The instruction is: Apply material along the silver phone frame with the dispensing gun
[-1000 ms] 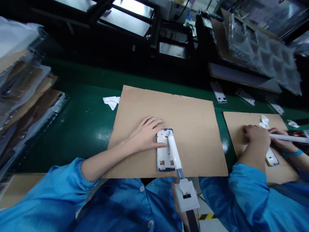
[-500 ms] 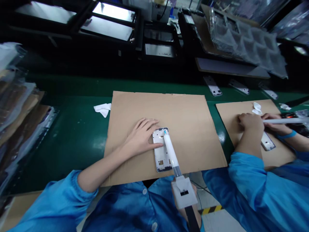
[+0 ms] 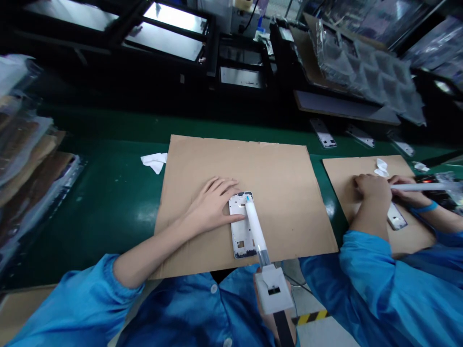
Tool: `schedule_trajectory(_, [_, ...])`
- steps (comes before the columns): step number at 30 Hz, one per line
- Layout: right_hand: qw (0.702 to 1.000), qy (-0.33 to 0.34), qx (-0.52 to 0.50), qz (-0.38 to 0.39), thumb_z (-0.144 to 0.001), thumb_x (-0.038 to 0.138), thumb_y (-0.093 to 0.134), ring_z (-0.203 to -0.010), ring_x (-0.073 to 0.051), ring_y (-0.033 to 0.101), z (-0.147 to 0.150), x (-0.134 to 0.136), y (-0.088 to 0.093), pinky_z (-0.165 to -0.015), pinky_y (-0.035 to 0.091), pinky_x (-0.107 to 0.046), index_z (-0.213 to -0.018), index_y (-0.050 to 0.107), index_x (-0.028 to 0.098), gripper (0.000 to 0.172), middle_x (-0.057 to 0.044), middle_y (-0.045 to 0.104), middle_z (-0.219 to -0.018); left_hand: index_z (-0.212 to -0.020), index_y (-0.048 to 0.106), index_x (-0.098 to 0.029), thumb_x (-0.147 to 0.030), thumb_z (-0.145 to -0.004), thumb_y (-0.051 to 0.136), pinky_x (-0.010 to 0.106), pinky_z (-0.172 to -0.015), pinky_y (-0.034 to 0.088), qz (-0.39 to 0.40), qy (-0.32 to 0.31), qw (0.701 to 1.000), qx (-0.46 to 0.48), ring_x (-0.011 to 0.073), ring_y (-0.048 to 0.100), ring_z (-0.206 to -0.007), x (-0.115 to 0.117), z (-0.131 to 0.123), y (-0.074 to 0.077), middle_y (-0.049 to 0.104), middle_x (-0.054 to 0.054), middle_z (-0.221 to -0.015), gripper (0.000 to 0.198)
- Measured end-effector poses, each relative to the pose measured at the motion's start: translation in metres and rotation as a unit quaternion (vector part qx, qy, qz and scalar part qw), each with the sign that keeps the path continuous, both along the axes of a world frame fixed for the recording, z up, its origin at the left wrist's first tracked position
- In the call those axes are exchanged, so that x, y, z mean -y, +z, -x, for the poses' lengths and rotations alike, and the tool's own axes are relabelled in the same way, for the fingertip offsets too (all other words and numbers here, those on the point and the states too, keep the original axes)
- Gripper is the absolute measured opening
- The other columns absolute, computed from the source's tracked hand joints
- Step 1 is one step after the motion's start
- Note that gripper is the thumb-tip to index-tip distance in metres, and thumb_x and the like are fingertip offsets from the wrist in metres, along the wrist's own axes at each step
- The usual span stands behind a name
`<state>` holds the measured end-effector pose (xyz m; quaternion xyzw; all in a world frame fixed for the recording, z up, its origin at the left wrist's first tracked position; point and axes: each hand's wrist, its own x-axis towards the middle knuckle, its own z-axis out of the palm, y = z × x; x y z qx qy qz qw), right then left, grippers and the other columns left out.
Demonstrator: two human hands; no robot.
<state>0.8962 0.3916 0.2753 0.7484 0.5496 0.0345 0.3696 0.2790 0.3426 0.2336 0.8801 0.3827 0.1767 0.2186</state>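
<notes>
Green worktop [image 3: 115, 202] spans the station, with a dark rack [image 3: 144, 79] along its far side. To the right, a co-worker [image 3: 390, 284] is at a separate board. On my head view, a cardboard sheet [image 3: 282, 193] lies flat in front of the wearer; I judge that it protects the part from the hard surface. White wand tool [image 3: 256, 229] extends forward from the near edge, aimed away from the body and slightly left. Right hand [image 3: 268, 319]: wrapped around the tool's handle, fingers largely hidden from me. Left hand [image 3: 213, 207]: laid flat, fingers spread, grasping nothing. Its thumb reaches over the phone frame [image 3: 238, 233] and its fingers lie by the far-left corner, probably to steady the part. I locate the frame flat on the cardboard, close to the near edge. Its long axis runs near to far, the far end leaning slightly left; the large square openings face the body. Blue tip [image 3: 248, 198] sits at the far end; I cannot confirm contact.
</notes>
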Motion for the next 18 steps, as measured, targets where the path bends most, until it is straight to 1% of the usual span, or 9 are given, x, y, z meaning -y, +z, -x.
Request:
schedule_trajectory(3, [1.0,-0.009,0.013,0.014,-0.114,0.015,0.032,-0.131,-0.027,0.068,0.005,0.0,0.003,-0.096,0.043,-0.034,-0.149,0.071,-0.001,0.055,-0.033,0.065,-0.146,-0.158,0.068,-0.025,-0.086,-0.106,0.064,0.063,-0.146,0.025,0.0,0.002,1.0,0.005,0.0373,0.05,-0.165,-0.001,-0.001,-0.001,0.059,0.013,-0.174,0.081])
schedule_trajectory(6, [0.999,-0.012,0.025,0.018,-0.115,0.015,0.03,-0.133,-0.027,0.068,0.009,0.0,0.005,-0.097,0.043,-0.034,-0.15,0.071,0.001,0.055,-0.031,0.064,-0.15,-0.158,0.068,-0.026,-0.086,-0.104,0.066,0.061,-0.146,0.025,0.0,0.002,1.0,0.008,0.0364,0.05,-0.165,-0.001,-0.001,-0.002,0.059,0.011,-0.174,0.08])
schedule_trajectory(12, [0.999,-0.017,0.026,0.024,-0.115,0.015,0.029,-0.134,-0.029,0.067,0.012,0.0,0.007,-0.097,0.044,-0.035,-0.152,0.07,0.002,0.056,-0.031,0.064,-0.15,-0.153,0.071,-0.025,-0.087,-0.105,0.064,0.058,-0.146,0.026,-0.013,0.005,1.0,0.006,0.0352,0.052,-0.163,-0.001,-0.002,-0.003,0.061,0.012,-0.172,0.078])
schedule_trajectory(18, [0.999,-0.017,0.028,0.021,-0.113,0.011,0.028,-0.133,-0.031,0.068,0.013,0.001,0.006,-0.097,0.043,-0.036,-0.15,0.07,-0.001,0.058,-0.032,0.064,-0.149,-0.155,0.07,-0.025,-0.085,-0.105,0.065,0.058,-0.146,0.023,-0.006,0.005,1.0,0.002,0.035,0.052,-0.164,0.0,-0.003,0.0,0.06,0.011,-0.173,0.078])
